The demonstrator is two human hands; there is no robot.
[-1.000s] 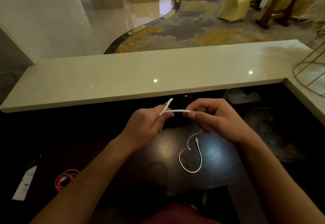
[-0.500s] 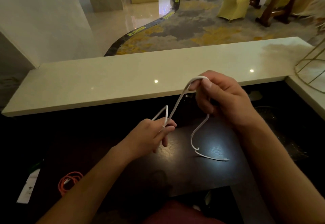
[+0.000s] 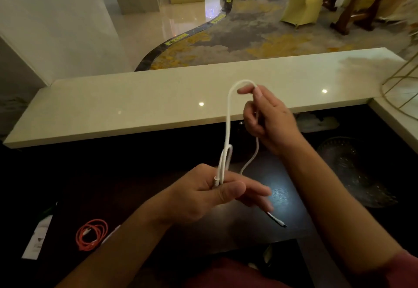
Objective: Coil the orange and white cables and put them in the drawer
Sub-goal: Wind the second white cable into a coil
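Pinching a short folded bundle of the white cable point(image 3: 226, 129) between thumb and fingers, the left hand point(image 3: 210, 197) hovers above the dark desk point(image 3: 144, 197) near the centre of the scene, its other fingers stretched out toward 3 o'clock. From that pinch the cable climbs steeply toward 12 o'clock, arches over the raised index finger of the right hand point(image 3: 269, 118), and passes through that hand's loosely curled fingers, which close around it. Below the right hand the cable drops in a slack curve toward 6 o'clock, slips behind the left hand's fingers, and ends with its plug point(image 3: 277, 220) low over or on the desk at about 4 o'clock from the left hand; which, the view does not settle.

The orange cable point(image 3: 91, 234) lies coiled in a loose ring on the desk at 8 o'clock from the left hand, well apart from both hands. A white card point(image 3: 37, 240) sits further out at 9 o'clock from the coil. A pale stone counter point(image 3: 135, 107) runs across the far edge of the desk, at 12 o'clock. A dark patterned dish point(image 3: 355, 172) rests at 3 o'clock, beyond the right forearm.
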